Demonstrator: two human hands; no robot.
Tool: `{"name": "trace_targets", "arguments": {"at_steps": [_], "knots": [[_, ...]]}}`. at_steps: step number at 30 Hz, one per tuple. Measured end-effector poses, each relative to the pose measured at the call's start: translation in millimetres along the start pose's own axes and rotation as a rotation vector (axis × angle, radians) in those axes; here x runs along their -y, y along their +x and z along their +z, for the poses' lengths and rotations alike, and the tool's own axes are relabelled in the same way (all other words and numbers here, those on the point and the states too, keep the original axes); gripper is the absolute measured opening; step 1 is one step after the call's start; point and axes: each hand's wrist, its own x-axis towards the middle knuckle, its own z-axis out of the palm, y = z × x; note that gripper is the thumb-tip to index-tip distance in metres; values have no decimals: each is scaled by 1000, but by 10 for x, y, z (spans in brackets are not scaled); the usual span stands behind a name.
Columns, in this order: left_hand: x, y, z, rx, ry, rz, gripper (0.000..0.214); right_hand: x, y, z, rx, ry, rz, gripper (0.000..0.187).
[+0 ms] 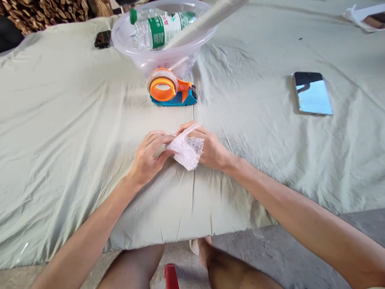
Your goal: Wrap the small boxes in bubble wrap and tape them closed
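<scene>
A small piece of clear bubble wrap (pixel 188 151) is held between my two hands, low over the cloth-covered table (pixel 86 136). My left hand (pixel 151 155) pinches its left edge between thumb and fingers. On the other side, my right hand (pixel 209 147) is closed on the wrap, its fingers partly hidden behind the sheet. Whether anything lies inside the wrap, I cannot tell. Just beyond my hands stands an orange and blue tape dispenser (pixel 173 89) with a roll of clear tape on it.
Behind the dispenser, a translucent plastic basin (pixel 143 60) holds a green-labelled water bottle (pixel 164 30) and a long pale roll (pixel 217 12). A phone (pixel 312 93) lies at the right, and a small black object (pixel 102 39) left of the basin. The table's front edge is near my knees.
</scene>
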Motion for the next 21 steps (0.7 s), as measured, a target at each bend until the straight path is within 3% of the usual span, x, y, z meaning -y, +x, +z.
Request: {"name": "trace_targets", "arguments": {"at_steps": [10,16,21], "knots": [[-87,-23,85,-99,-34,-106,23,28,-8,25,-41,42,-16,22],[-98,-43,119,-148,-78,-160,57,75,34,36,-62,85,25,29],[-96,-39,126,-181,-38,-133,51,160,73,39,-102,115,92,37]]}}
